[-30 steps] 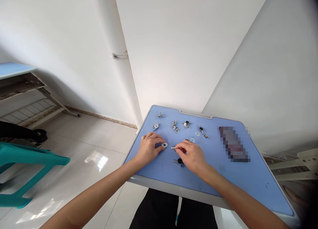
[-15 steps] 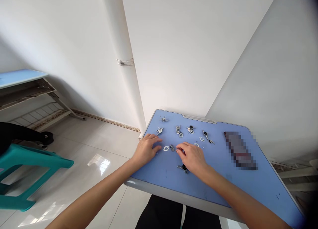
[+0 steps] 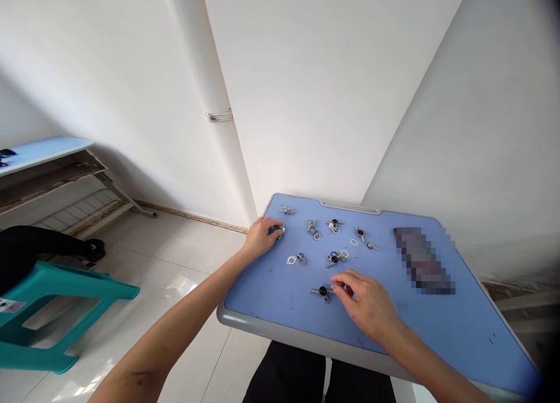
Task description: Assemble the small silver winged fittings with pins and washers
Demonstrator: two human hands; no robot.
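Small metal parts lie scattered on a blue desk top (image 3: 437, 327). My left hand (image 3: 261, 235) has its fingertips closed around a small metal part (image 3: 280, 230) near the desk's left edge. My right hand (image 3: 366, 304) rests on the desk, with its fingertips touching a black-headed metal part (image 3: 322, 291) near the front. Between the hands lie a flat metal plate with a small piece beside it (image 3: 296, 259) and another black-and-metal part (image 3: 334, 257). Several more parts (image 3: 335, 224) lie further back.
A blurred dark oblong object (image 3: 423, 259) lies on the right of the desk. A white pipe (image 3: 210, 100) runs up the wall corner behind. A teal plastic stool (image 3: 52, 315) stands on the tiled floor at left, with another blue desk (image 3: 39, 152) beyond it.
My left hand moved back and left from the flat plate to the part near the desk's left edge. My right hand drew toward the front, onto the black-headed part.
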